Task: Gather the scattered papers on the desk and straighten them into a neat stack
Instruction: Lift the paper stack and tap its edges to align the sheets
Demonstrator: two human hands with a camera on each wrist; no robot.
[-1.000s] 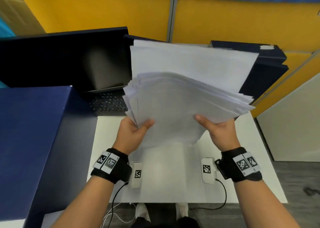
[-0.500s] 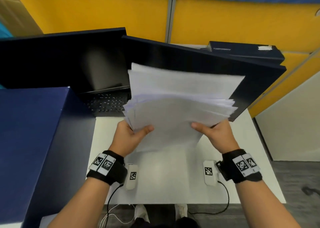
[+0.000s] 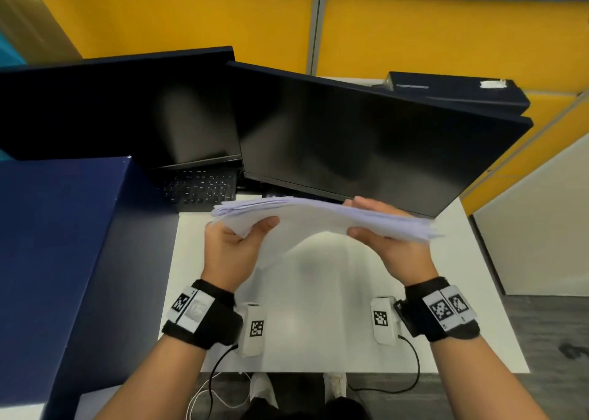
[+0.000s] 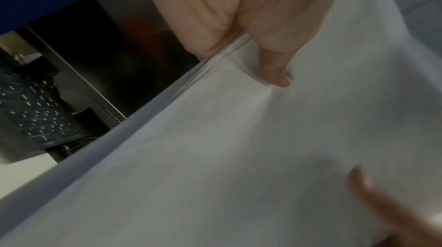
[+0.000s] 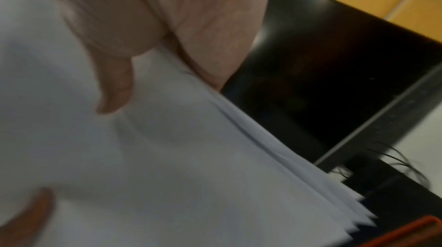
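Note:
A thick sheaf of white papers (image 3: 318, 219) hangs above the white desk (image 3: 318, 324), tipped almost flat so I see it nearly edge-on. My left hand (image 3: 236, 238) grips its left end, thumb on the near face. My right hand (image 3: 385, 231) grips the right end, thumb on the near face and fingers over the far side. The sheet edges at the right end are uneven and fanned. In the left wrist view my left hand's thumb (image 4: 275, 69) presses the papers (image 4: 215, 156). In the right wrist view my right hand's thumb (image 5: 114, 84) lies on the papers (image 5: 191, 156), whose corners are staggered.
Two dark monitors (image 3: 366, 139) stand behind the papers, with a black keyboard (image 3: 197, 187) under the left one. A tall blue box (image 3: 63, 244) borders the desk on the left. Yellow partition panels (image 3: 446, 31) close the back. Bare desk lies under my hands.
The sheaf has dropped and tipped from upright, facing me, to almost flat. Both hands moved lower and farther forward with it, and the right monitor now shows fully.

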